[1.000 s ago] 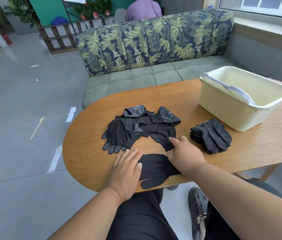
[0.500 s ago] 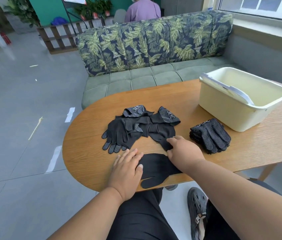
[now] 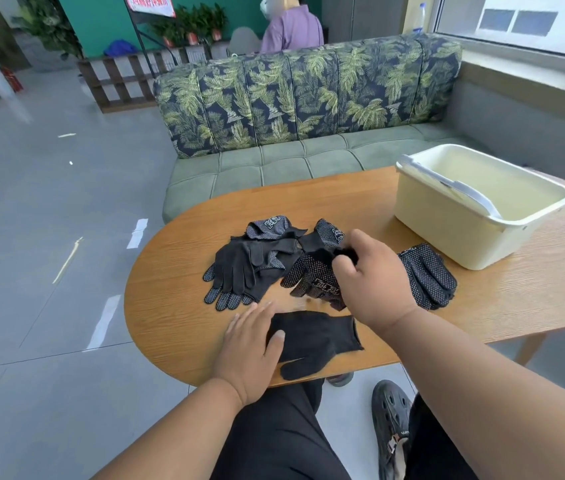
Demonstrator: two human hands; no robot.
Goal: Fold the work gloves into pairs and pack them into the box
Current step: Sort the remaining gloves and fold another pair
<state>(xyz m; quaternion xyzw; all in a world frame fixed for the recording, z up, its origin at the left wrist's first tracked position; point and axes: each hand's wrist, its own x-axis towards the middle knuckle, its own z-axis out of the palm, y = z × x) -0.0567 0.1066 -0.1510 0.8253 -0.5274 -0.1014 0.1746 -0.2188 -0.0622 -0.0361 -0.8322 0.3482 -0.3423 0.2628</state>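
— So, what took up most of the scene?

— Beyond the table stood a sofa [image 3: 308, 98] with a leaf-print back and green seat cushions. Nearer was the oval wooden table [image 3: 184, 268], and on its far right sat the cream box [image 3: 447, 230], open-topped, with a pale handle lying across its left rim.

— And the gloves?

— A loose pile of black gloves [image 3: 249, 265] lay at the middle of the table, some showing dotted palms. To the right, near the box, a dotted glove bundle [image 3: 426, 275] rested partly behind the right wrist. One flat glove [image 3: 315, 336], plain side up, lay at the near edge, its cuff pointing right and its thumb hanging toward the near rim.

— What were the hands doing?

— The left hand [image 3: 249, 351] lay with straight, relaxed fingers pressed flat on the finger end of the flat glove, thumb resting on the fabric. The right hand [image 3: 367, 275] was raised just above the table, fingers curled and pinching a dotted glove [image 3: 312, 275] by its upper part; that glove hung down from the grip, between the pile and the bundle, with its printed lettering visible low down.

— Anything smaller?

— A dark shoe [image 3: 391, 414] showed on the floor beneath the table's near edge, right of the person's dark trousers.
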